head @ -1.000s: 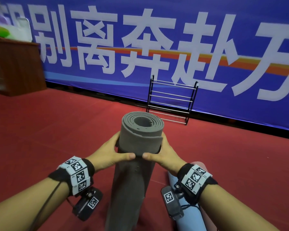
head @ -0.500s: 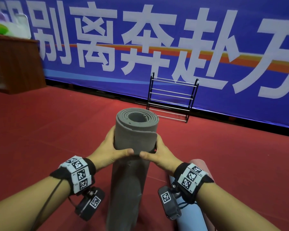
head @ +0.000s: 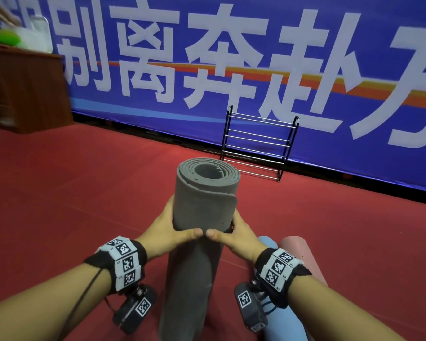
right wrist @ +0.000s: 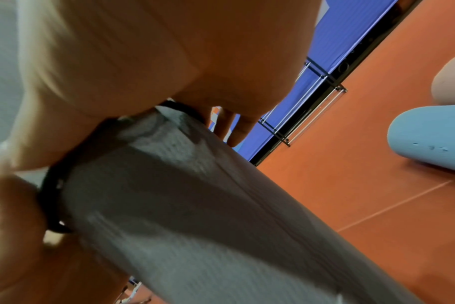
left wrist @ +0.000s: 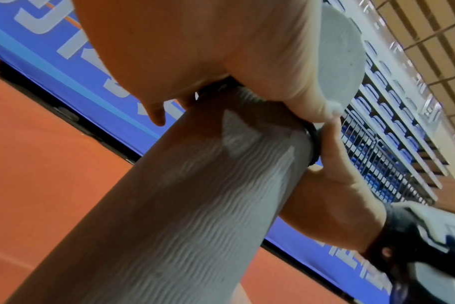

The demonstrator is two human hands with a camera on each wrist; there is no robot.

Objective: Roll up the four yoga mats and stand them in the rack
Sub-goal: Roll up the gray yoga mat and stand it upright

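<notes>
I have the rolled grey yoga mat (head: 202,217) upright, left hand (head: 166,232) and right hand (head: 234,238) wrapped round it, thumbs nearly touching. Beyond my hands, open red floor (head: 84,193) reaches the empty rack (head: 258,143).

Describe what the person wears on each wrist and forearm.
Forearms bare, no sleeves. Each wrist carries a black band faced with white tiles bearing black square code marks. A small black camera with its own code sticker hangs under each wrist. A thin black cable trails along the left forearm.
</notes>
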